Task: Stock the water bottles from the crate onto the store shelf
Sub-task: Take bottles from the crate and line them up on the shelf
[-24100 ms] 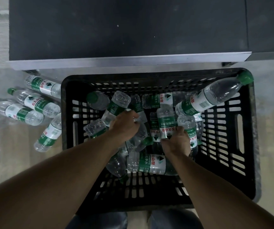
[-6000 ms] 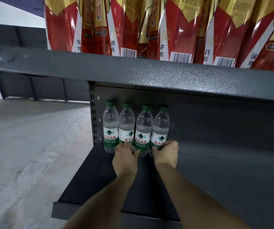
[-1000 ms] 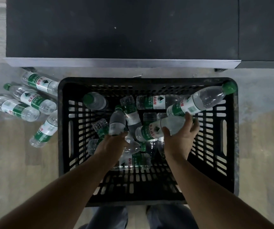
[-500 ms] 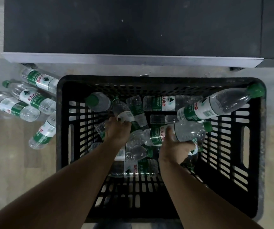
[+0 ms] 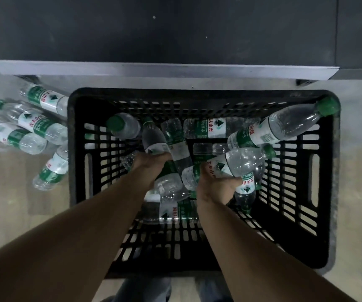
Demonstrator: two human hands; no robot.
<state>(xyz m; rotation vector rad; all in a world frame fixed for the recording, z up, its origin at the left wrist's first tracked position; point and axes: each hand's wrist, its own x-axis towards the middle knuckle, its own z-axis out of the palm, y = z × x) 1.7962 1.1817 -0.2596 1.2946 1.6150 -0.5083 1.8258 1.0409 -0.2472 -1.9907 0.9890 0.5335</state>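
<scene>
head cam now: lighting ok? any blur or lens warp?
Head view: dim, flat light; shelf nearly black. Soft blur on the bottles on the floor. Wide-angle warp bows the crate rim. Both hands readable; labels partly legible.

Both bare forearms reach up from the lower corners of the frame and converge toward its centre. The left hand sits just left of centre, back of the hand upward, fingers curled down around a bottle and hidden beneath it. The right hand lies slightly lower and to the right of centre, wrist bent, thumb up over a second bottle and fingers wrapped under it. The two hands are near each other but apart.
</scene>
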